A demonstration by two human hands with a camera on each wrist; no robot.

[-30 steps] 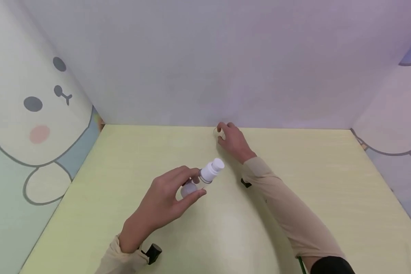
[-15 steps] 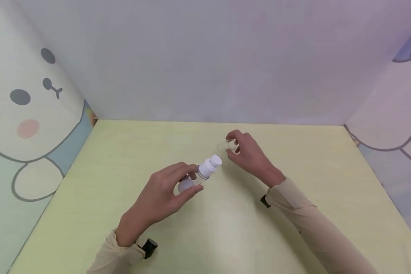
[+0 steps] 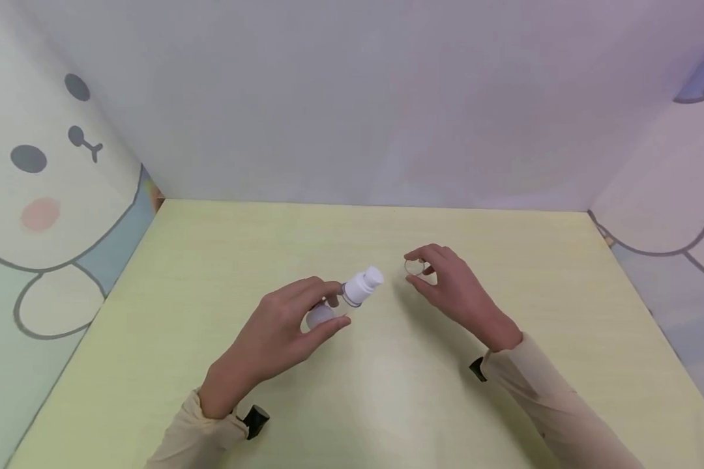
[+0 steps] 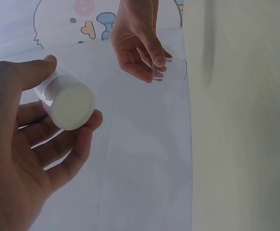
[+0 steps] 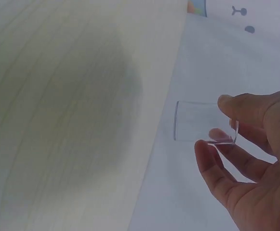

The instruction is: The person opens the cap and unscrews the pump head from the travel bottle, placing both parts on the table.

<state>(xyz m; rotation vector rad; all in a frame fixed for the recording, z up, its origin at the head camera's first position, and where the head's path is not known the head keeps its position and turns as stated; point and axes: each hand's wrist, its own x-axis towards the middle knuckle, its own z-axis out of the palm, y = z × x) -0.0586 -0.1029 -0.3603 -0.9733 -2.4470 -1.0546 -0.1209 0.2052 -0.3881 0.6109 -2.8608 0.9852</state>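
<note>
My left hand grips a small pump bottle with a white pump top and a clear body, tilted with its top up and to the right. Its round whitish base faces the camera in the left wrist view. To the right, my right hand pinches a clear cap, a see-through cylinder, by one end between thumb and fingers. The cap's far end points away from the palm. A gap separates cap and bottle, and both are held above the table.
The pale yellow table stretches beneath both hands. A plain light wall rises along its back edge. Side panels with cartoon figures border it left and right. Each wrist carries a small black device.
My right hand has come back from the table's rear edge, toward me and to the right, carrying the clear cap. The left hand with the bottle has stayed nearly in place.
</note>
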